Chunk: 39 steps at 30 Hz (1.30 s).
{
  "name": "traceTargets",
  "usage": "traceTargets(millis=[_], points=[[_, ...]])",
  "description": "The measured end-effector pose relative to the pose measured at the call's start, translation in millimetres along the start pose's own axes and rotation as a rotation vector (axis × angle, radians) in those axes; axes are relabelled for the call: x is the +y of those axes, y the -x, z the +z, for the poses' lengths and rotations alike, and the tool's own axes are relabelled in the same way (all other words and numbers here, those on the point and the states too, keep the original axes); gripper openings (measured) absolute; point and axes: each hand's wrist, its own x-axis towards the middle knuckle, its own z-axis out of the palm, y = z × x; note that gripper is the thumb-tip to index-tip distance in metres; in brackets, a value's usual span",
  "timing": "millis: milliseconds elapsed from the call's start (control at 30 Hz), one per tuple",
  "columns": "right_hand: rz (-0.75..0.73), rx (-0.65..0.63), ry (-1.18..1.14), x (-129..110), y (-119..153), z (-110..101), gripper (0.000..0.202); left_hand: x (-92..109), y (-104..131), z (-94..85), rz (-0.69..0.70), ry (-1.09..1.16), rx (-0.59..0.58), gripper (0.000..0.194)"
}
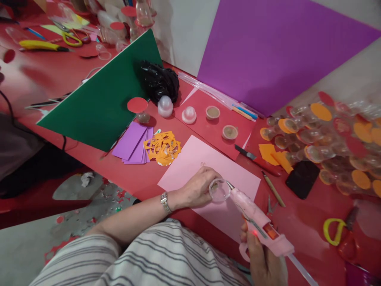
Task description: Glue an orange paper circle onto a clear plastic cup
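Note:
My left hand [203, 184] is closed on a small clear plastic cup [219, 190], tilted above the pink sheet [193, 159]. In my right hand [260, 256] is a pink glue gun [253, 210], with a red light lit on its side and a clear glue stick [302, 270] sticking out of the back. The gun's metal nozzle is at the cup's rim; whether it touches cannot be made out. Beyond the sheet, small tubs with brown contents [230, 132] and an upturned clear cup [189, 115] stand on red card [214, 133].
Purple cards [133, 143] and orange paper scraps [163, 147] lie left of the sheet, near a standing green board [104, 95]. A box cutter [257, 159], black phone [302, 179] and scissors [335, 231] lie right. Clear cups with orange discs [321, 112] crowd the far right.

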Motion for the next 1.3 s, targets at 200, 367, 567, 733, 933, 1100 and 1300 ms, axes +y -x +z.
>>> traceTargets(millis=[200,367,567,733,933,1100,1300], points=[[0.120,0.033,-0.022,-2.3,-0.2,-0.7,0.042,-2.7,1.7,-1.4,-0.009,0.012,0.006,0.029],[0.152,0.074,0.014,-6.0,2.3,-0.3,0.038,-2.3,1.6,-1.7,-0.021,0.008,0.011,0.030],[0.203,0.099,-0.020,-21.6,2.9,9.4,0.044,1.1,0.7,-1.0,-0.023,-0.004,-0.012,0.023],[0.187,-0.028,-0.160,-15.2,-4.5,0.8,0.044,1.3,1.8,-2.4,-0.007,0.001,0.039,0.028],[0.375,0.049,-0.228,-29.4,6.5,7.1,0.043,-3.0,3.9,-0.5,0.002,0.015,0.162,0.031],[0.287,0.025,-0.177,-19.4,4.4,2.2,0.045,-4.7,3.8,2.6,-0.046,0.005,0.236,0.031],[0.149,-0.026,-0.126,5.3,3.4,-5.5,0.040,-3.8,2.8,4.4,-0.109,0.002,0.279,0.035]])
